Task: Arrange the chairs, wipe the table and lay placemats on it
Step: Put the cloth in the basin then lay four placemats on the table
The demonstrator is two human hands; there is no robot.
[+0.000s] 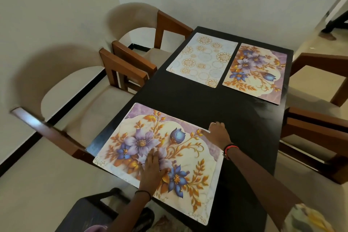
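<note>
A black rectangular table [235, 118] carries three placemats. The nearest is a floral placemat [135, 124] with purple and blue flowers, lying at the near left. My left hand [152, 167] rests flat on its middle, fingers spread. My right hand [218, 133] touches its far right corner, fingers apart on the table edge of the mat. At the far end lie a white placemat with gold circles [203, 58] and a second floral placemat [258, 73], side by side.
Two beige chairs with brown wooden arms [62, 100] [139, 22] stand along the table's left side by the wall. Two more chairs [318, 132] [320, 73] stand on the right. A black stool or chair [90, 213] is at the near left.
</note>
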